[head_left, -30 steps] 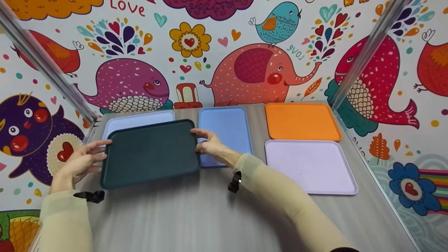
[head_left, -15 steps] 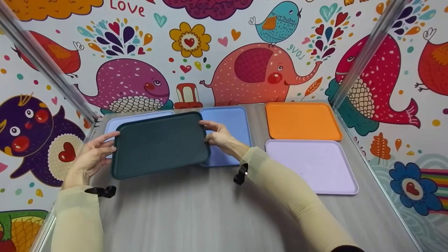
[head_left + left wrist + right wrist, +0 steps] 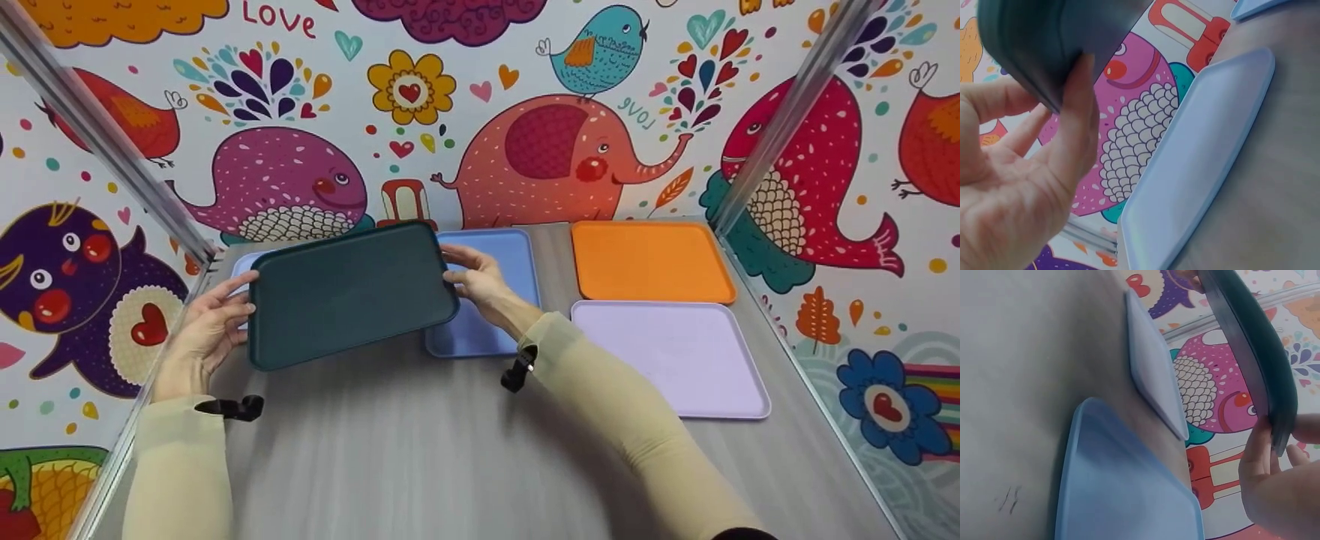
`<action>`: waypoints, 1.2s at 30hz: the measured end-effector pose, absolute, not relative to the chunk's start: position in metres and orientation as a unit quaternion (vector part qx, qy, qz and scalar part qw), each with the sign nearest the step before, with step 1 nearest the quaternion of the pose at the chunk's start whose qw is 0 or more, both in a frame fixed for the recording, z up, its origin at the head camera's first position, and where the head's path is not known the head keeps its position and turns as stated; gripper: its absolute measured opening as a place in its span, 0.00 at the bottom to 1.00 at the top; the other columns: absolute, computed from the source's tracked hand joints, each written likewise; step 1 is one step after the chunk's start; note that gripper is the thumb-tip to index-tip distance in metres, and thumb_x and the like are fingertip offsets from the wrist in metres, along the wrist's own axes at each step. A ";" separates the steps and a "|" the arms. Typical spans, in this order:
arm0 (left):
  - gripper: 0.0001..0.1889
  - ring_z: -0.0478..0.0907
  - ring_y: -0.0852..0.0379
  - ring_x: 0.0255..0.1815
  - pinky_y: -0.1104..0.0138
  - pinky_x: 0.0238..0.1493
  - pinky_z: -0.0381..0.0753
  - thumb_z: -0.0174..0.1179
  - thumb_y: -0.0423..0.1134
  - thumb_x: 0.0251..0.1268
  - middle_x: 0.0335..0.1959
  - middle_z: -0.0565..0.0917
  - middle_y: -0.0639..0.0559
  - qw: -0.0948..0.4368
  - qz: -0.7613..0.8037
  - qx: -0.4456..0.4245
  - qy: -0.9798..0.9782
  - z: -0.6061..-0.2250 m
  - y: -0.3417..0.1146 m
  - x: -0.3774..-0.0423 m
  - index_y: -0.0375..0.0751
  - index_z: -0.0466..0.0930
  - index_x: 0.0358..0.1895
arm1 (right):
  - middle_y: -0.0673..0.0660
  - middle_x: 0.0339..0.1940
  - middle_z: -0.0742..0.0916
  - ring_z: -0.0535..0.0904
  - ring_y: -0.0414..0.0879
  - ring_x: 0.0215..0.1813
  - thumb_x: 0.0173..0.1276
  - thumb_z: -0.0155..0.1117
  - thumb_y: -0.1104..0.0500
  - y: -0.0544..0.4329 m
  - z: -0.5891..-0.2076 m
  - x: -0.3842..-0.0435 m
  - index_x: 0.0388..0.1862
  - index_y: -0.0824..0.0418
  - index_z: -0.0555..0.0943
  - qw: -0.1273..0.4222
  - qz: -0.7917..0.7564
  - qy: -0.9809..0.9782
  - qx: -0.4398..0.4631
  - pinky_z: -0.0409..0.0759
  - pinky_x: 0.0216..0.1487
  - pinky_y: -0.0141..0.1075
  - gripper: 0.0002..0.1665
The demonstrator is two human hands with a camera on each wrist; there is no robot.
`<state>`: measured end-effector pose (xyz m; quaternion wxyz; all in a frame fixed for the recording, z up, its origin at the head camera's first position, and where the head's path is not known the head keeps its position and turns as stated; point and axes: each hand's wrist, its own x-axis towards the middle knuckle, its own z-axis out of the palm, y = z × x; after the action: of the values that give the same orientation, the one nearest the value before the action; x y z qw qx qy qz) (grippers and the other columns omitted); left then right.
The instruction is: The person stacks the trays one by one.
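While the left hand (image 3: 204,334) and right hand (image 3: 486,283) pinch its nine- and three-o'clock edges, the dark green tray (image 3: 352,296) hangs tilted above the grey tabletop (image 3: 390,457), which stretches broadly toward six o'clock.

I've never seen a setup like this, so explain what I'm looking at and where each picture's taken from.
There's no machine here, just a person's bare hands. The wide view is filmed from the head, looking forward and down; the closer ones are filmed from each wrist. The left hand and right hand grip opposite ends of a dark green tray, holding it tilted above the table. On the table lie a blue tray, a pale blue tray, an orange tray and a lilac tray.
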<state>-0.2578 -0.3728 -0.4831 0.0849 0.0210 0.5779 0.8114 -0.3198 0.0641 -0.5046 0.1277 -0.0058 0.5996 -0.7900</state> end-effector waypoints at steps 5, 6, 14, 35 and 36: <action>0.28 0.96 0.55 0.46 0.59 0.40 0.96 0.50 0.17 0.83 0.54 0.96 0.52 0.067 0.823 0.004 0.564 -0.482 -0.366 -0.257 0.49 0.86 0.70 | 0.64 0.71 0.88 0.88 0.44 0.49 0.76 0.67 0.74 0.061 -0.501 -0.318 0.75 0.63 0.84 0.074 -0.807 0.585 0.028 0.88 0.45 0.36 0.30; 0.28 0.96 0.54 0.46 0.59 0.40 0.96 0.49 0.17 0.83 0.54 0.96 0.51 0.064 0.828 0.002 0.557 -0.482 -0.365 -0.257 0.49 0.86 0.70 | 0.64 0.69 0.88 0.88 0.44 0.49 0.76 0.68 0.73 0.059 -0.501 -0.317 0.73 0.63 0.85 0.062 -0.811 0.580 0.036 0.88 0.44 0.36 0.28; 0.27 0.95 0.57 0.45 0.59 0.41 0.97 0.49 0.17 0.82 0.48 0.96 0.55 0.022 0.837 -0.061 0.544 -0.480 -0.353 -0.259 0.50 0.82 0.69 | 0.65 0.63 0.90 0.88 0.41 0.44 0.73 0.73 0.72 0.038 -0.509 -0.305 0.66 0.68 0.86 -0.028 -0.818 0.570 0.067 0.90 0.42 0.34 0.23; 0.35 0.91 0.60 0.45 0.62 0.36 0.94 0.50 0.18 0.80 0.47 0.91 0.58 -0.027 0.837 -0.183 0.516 -0.490 -0.289 -0.266 0.48 0.68 0.84 | 0.65 0.74 0.80 0.90 0.52 0.59 0.70 0.77 0.73 -0.026 -0.512 -0.268 0.82 0.56 0.71 -0.036 -0.803 0.585 0.106 0.94 0.58 0.44 0.46; 0.35 0.91 0.60 0.45 0.62 0.35 0.93 0.50 0.18 0.80 0.47 0.91 0.58 -0.027 0.836 -0.183 0.516 -0.491 -0.288 -0.266 0.48 0.68 0.83 | 0.65 0.74 0.79 0.90 0.53 0.58 0.70 0.77 0.74 -0.027 -0.512 -0.268 0.83 0.56 0.70 -0.033 -0.807 0.580 0.106 0.94 0.58 0.45 0.47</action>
<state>-0.2656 -0.2875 -0.4906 -0.0271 -0.1827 0.5160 0.8364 -0.2675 -0.0273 -0.5118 -0.0331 0.1065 0.5795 -0.8073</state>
